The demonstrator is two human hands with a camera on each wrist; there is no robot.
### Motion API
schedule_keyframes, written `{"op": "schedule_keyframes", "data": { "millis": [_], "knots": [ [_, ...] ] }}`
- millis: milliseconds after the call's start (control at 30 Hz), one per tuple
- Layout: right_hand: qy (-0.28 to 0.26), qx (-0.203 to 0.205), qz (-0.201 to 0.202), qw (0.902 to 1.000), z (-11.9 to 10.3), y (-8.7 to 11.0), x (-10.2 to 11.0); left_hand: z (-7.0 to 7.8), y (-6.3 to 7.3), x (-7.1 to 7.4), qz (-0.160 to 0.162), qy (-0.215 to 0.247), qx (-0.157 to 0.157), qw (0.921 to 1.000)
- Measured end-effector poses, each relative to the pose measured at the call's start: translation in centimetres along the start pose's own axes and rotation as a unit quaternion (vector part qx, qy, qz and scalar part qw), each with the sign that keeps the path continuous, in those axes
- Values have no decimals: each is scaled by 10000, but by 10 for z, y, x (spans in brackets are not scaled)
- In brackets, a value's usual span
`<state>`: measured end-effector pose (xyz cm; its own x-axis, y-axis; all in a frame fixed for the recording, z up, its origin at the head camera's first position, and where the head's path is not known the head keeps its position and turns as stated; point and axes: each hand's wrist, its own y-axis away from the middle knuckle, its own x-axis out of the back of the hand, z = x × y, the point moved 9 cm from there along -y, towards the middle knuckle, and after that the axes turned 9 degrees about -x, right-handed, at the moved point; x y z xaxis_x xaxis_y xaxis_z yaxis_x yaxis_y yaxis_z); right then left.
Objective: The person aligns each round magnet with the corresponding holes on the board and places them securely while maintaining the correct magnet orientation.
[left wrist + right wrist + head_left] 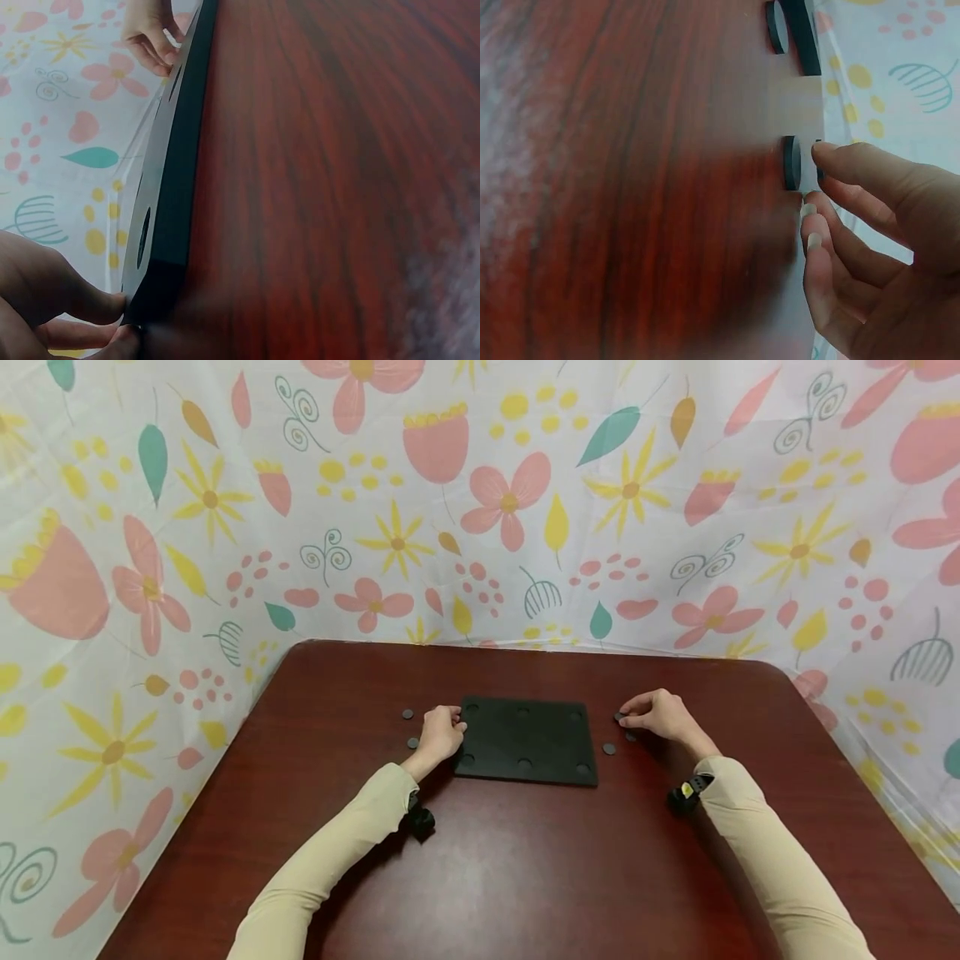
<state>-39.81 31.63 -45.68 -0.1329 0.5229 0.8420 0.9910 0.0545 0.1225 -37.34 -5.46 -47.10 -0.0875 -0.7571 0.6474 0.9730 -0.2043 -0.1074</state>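
Observation:
A flat black board (525, 739) with several round recesses lies on the table. My left hand (441, 732) pinches its left edge; the left wrist view shows the thumb (105, 304) and a finger at the board's corner. To the right of the board, my right hand (660, 717) pinches a small dark disc (619, 717) between thumb and fingertips. In the right wrist view that disc (820, 169) is mostly hidden behind the fingers. Two more discs lie near the right hand: one disc (609, 749) closer to the board and another disc (631, 737) just under the hand.
Left of the board, beside the left hand, lie two dark discs, a farther disc (407, 714) and a nearer disc (413, 743). The brown wooden table (525, 860) ends at the back against a flower-patterned cloth (480, 527). Each wrist carries a small black camera.

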Motion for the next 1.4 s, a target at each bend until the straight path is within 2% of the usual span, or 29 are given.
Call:
{"op": "schedule_keyframes", "data": {
  "millis": [200, 333, 467, 567, 767, 967, 1200, 1300, 1400],
  "knots": [
    [-483, 8, 67, 9988, 0, 2, 2, 0, 4, -2, -2, -53, -21, 10000],
    [-978, 93, 129, 9951, 1, 4, 3, -1, 5, -4, -11, -6, -6, 10000],
    [-1220, 106, 232, 9922, 4, 8, 3, -3, 8, -8, -97, -40, 65, 9999],
    [-1313, 84, 341, 9907, 5, 9, 4, -4, 9, -10, -143, -68, 46, 9999],
    [-1476, 220, 425, 9879, -3, 5, 6, -2, 7, -5, -20, -36, -32, 10000],
    [-1518, 350, 345, 9872, -11, 4, 2, 1, 6, -3, -52, -13, -61, 10000],
    [-1526, 484, 308, 9866, -22, 3, -3, 0, 5, -4, -73, 32, 49, 10000],
    [-1551, 551, 307, 9859, -29, 4, -3, 1, 3, -3, -60, 49, 36, 10000],
    [-1569, 594, 202, 9856, -46, 13, 1, 2, 1, -3, -60, 81, 20, 9999]
  ]
}}
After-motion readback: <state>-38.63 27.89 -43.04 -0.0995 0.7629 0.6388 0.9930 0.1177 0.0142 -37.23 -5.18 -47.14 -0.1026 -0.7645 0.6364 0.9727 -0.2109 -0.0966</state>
